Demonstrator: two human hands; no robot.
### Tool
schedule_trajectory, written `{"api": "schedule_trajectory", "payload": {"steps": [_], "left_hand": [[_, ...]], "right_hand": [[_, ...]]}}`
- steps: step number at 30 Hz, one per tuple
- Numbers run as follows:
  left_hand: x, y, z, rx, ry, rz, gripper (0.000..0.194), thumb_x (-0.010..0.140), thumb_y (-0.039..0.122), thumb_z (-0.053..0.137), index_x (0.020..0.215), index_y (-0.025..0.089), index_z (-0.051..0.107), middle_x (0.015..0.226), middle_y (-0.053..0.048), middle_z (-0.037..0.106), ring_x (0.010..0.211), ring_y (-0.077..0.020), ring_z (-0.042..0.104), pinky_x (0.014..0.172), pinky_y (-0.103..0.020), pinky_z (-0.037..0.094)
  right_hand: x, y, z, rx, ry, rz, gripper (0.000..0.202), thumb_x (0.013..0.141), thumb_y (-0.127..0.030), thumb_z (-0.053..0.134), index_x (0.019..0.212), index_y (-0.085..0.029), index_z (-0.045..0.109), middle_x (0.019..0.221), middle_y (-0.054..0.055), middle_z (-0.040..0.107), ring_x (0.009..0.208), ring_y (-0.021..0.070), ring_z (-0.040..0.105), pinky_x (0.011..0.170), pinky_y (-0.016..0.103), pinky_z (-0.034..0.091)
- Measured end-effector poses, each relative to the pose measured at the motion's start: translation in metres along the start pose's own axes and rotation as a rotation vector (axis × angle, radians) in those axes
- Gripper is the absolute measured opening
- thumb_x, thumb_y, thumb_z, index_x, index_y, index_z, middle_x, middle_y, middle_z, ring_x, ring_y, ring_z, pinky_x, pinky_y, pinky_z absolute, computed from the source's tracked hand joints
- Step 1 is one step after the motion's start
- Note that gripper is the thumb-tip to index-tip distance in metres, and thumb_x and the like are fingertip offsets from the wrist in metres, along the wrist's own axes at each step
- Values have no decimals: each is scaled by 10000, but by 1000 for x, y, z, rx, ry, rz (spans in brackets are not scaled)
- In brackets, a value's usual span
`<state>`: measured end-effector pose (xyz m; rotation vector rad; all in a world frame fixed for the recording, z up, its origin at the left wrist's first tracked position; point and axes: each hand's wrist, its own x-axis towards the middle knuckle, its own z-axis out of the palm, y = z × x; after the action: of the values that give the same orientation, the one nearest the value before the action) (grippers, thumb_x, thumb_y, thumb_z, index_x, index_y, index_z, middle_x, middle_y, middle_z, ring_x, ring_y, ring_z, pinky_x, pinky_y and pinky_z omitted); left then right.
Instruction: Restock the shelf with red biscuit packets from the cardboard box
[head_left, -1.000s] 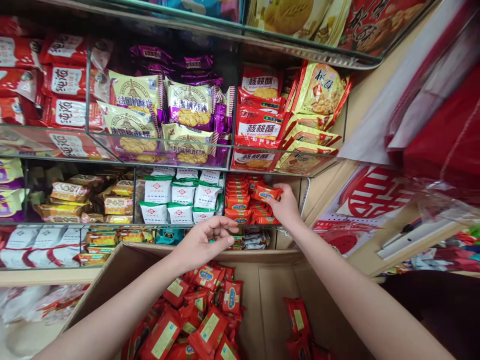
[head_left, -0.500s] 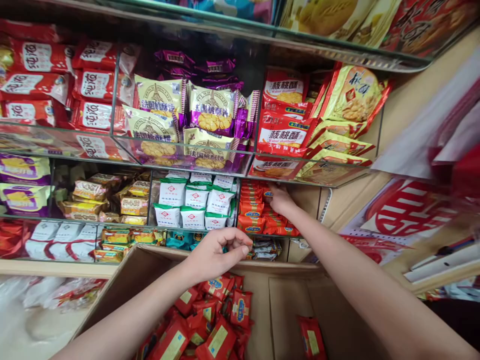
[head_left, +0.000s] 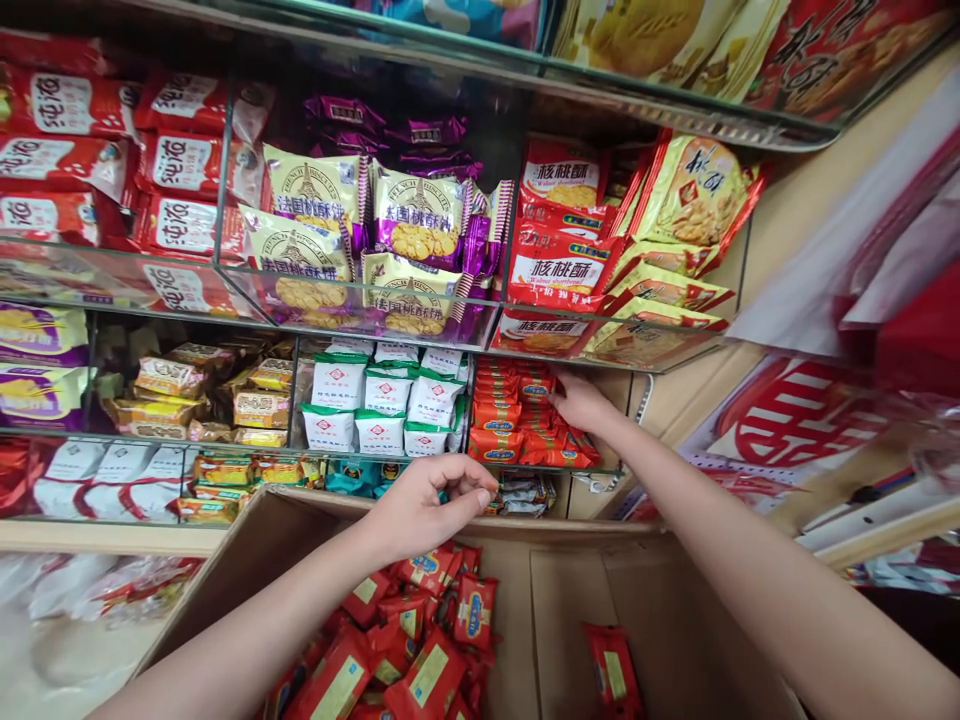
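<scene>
My right hand (head_left: 587, 402) reaches into a small shelf compartment, beside a stack of small red-orange snack packets (head_left: 499, 415). Its fingers are bent, with their tips near the packets' right side; no packet shows in its grasp, and the fingertips are partly hard to see. Over the back edge of an open cardboard box (head_left: 517, 600) hovers my left hand (head_left: 439, 505). Its fingers curl in towards the thumb, and nothing shows between them. Inside the box, a heap of red packets (head_left: 431, 675) lies at the left, and one red packet (head_left: 613, 670) lies apart at the right.
White-and-green packets (head_left: 386, 390) fill the compartment left of the red stack. Above, a glass-fronted shelf (head_left: 367, 320) holds biscuit packs (head_left: 420, 215) and walnut shortbread packs (head_left: 559, 265). Plastic-wrapped goods hang at the right, beside a wooden side panel (head_left: 750, 375).
My right hand has drawn back a little to the right, uncovering more of the packet at the stack's upper right. My left hand keeps its curled pose. The view has shifted slightly.
</scene>
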<state>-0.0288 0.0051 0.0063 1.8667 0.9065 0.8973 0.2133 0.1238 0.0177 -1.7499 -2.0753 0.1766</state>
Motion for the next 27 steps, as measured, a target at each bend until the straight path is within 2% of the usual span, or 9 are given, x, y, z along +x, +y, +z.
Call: {"api": "schedule_trajectory", "payload": {"steps": [5,10,12,14,16,18,21,27], "left_hand": [[1,0,0,23,-7,16,165,763,264,544,799,121,617,674,-35,624,627,-136,567,601,-240,453],[0,1,-1,27,2,13,167,766,265,538,811,120,608,673,-37,618,622,-140,558,597,-250,448],[-1,2,-1,21,7,9,161,766,261,537,803,123,610,670,-37,618,624,-141,562,597,-249,449],[-1,2,-1,11,8,9,158,764,261,539,796,126,614,669,-36,622,626,-142,568,597,-246,452],[-1,1,0,6,5,10,159,762,264,544,798,128,617,664,-33,625,625,-141,570,596,-244,455],[0,1,0,11,5,11,159,760,266,548,799,129,617,657,-29,624,620,-139,570,595,-243,456],[1,0,0,29,1,10,162,762,271,549,799,128,617,665,-29,627,619,-140,573,596,-242,455],[-1,-2,-1,67,-4,36,157,778,264,540,830,133,611,700,-31,629,639,-139,574,614,-242,453]], "right_hand": [[-9,-3,2,14,-71,2,574,784,-109,486,1336,-99,329,1320,142,440,1185,248,439,993,337,334],[-14,-8,-10,64,-87,-10,568,780,-97,487,1329,-92,345,1352,147,395,1234,238,377,1018,351,299],[-28,-7,-21,95,-128,-23,507,778,-158,519,1276,-119,432,1262,130,505,1144,239,478,956,358,373],[-46,-4,-29,134,-232,-44,399,758,-249,566,1144,-147,561,1051,84,645,934,219,604,818,336,466],[-62,-1,-32,170,-322,-99,305,734,-299,593,1006,-167,637,895,44,685,789,194,630,722,311,485],[-72,1,-28,190,-344,-163,252,727,-283,596,949,-180,656,895,38,682,799,192,617,730,309,465],[-69,-2,-20,203,-328,-201,254,741,-256,575,973,-184,650,944,43,670,856,193,595,757,305,438],[-47,-10,-20,233,-401,-221,233,712,-266,606,900,-139,663,748,19,667,687,161,586,619,256,430]]}}
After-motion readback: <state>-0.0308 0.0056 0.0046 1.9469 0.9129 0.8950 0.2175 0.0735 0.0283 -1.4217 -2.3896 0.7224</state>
